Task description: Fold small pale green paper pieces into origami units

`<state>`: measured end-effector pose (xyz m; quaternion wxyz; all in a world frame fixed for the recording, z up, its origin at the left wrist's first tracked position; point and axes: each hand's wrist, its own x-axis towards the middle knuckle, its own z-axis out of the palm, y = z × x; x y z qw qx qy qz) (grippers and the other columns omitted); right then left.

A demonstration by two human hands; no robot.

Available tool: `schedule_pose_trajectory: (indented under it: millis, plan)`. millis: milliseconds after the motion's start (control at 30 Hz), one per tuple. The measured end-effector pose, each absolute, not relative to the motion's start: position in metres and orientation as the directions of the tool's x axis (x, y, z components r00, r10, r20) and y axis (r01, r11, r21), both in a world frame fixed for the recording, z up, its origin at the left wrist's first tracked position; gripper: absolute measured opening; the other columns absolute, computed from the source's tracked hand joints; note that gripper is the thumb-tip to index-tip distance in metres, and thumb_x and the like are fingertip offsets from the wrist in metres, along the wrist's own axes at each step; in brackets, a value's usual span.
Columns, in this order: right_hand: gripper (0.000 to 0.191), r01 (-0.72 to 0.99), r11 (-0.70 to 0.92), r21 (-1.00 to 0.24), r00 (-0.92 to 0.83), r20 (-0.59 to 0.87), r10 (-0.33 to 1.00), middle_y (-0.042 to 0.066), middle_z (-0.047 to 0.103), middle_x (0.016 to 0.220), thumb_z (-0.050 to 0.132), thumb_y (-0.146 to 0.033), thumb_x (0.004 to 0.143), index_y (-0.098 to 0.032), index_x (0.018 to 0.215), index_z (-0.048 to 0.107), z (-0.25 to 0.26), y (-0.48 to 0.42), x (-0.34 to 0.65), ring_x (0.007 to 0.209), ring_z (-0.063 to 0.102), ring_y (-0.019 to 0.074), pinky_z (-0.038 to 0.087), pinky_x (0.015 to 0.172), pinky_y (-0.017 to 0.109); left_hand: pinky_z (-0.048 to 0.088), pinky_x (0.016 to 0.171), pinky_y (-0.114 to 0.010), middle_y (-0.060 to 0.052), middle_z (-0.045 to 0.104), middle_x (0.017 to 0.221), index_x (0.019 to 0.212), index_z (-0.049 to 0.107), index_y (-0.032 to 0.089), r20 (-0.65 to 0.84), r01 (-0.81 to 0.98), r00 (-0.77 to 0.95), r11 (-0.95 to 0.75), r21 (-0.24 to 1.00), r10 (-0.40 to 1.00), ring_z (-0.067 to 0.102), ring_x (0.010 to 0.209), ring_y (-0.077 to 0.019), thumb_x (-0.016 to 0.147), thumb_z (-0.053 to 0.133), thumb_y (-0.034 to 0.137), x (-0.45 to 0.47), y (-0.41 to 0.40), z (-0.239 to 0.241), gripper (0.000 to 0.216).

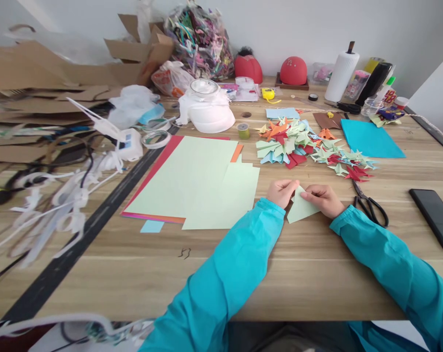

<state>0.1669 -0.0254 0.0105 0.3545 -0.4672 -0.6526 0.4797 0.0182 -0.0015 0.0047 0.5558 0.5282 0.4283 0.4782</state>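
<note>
Between my two hands is a small folded piece of pale green paper (301, 209), held just above the wooden table. My left hand (281, 192) pinches its upper left edge, and my right hand (324, 198) grips its upper right side, thumb on top. Just beyond lies a pile of folded paper shapes (298, 142) in green, red, orange and blue. Left of my hands, large pale green sheets (192, 181) rest on red and orange ones. Black-handled scissors (370, 205) lie beside my right wrist, their tips near the paper shapes.
A black phone (434, 219) lies at the right. Behind are a bright blue sheet (371, 138), a thread spool (243, 130) and a yellow tape measure (268, 94). White cables and a router (129, 144) clutter the left, beside flattened cardboard (41, 68).
</note>
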Motion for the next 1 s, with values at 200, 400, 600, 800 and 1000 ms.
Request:
schedule_pose_trajectory:
  millis: [200,400,600,800,1000]
  plan:
    - [0.035,0.168,0.001,-0.986,-0.162,-0.026,0.986,-0.002,0.048,0.053,0.061,-0.048,0.069,-0.015,0.059,0.055,0.009,-0.023,0.166,0.05,0.04,0.008,0.031,0.045,0.021,0.025,0.043,-0.021,0.004,0.038,0.045,0.045,0.045,0.014,-0.009,-0.148,0.17,0.035,0.988,0.985,0.034,0.044,-0.0052,0.067,0.058,0.048,0.021,0.002,0.002,0.042]
    - [0.036,0.131,0.05,-0.99,-0.012,0.048,0.999,-0.003,0.048,0.055,0.062,-0.051,0.065,-0.016,0.059,0.055,0.008,-0.019,0.165,0.053,0.039,0.0087,0.032,0.048,0.022,0.037,0.051,-0.021,0.002,0.054,0.054,0.065,0.061,0.013,-0.002,-0.099,0.286,0.032,0.995,0.958,0.046,0.053,-0.0081,0.055,0.07,0.045,0.022,0.006,-0.006,0.035]
    - [0.037,0.224,0.046,-0.974,-0.112,0.021,0.993,-0.002,0.047,0.056,0.061,-0.052,0.066,-0.016,0.063,0.056,0.005,-0.018,0.169,0.053,0.041,0.0094,0.032,0.047,0.022,0.035,0.049,-0.021,0.002,0.055,0.054,0.064,0.062,0.012,0.011,-0.034,0.349,0.0,0.999,0.937,0.046,0.051,-0.0076,0.059,0.067,0.048,0.018,0.006,-0.007,0.037]
    - [0.038,0.133,-0.03,-0.991,-0.157,-0.051,0.986,-0.003,0.047,0.053,0.064,-0.051,0.063,-0.015,0.056,0.052,0.008,-0.02,0.171,0.049,0.041,0.0081,0.032,0.045,0.021,0.033,0.047,-0.02,0.003,0.053,0.049,0.058,0.061,0.012,0.008,-0.038,0.434,0.01,0.999,0.901,0.043,0.047,-0.0058,0.056,0.07,0.045,0.014,0.006,-0.002,0.035]
    - [0.037,-0.016,-0.138,-0.99,-0.105,-0.136,0.985,-0.004,0.048,0.051,0.068,-0.049,0.059,-0.016,0.057,0.053,0.011,-0.021,0.17,0.046,0.041,0.0066,0.031,0.042,0.02,0.041,0.051,-0.023,-0.001,0.062,0.059,0.064,0.064,0.012,-0.064,-0.137,0.471,0.145,0.98,0.88,0.052,0.053,-0.0097,0.053,0.073,0.044,0.015,0.006,-0.001,0.035]
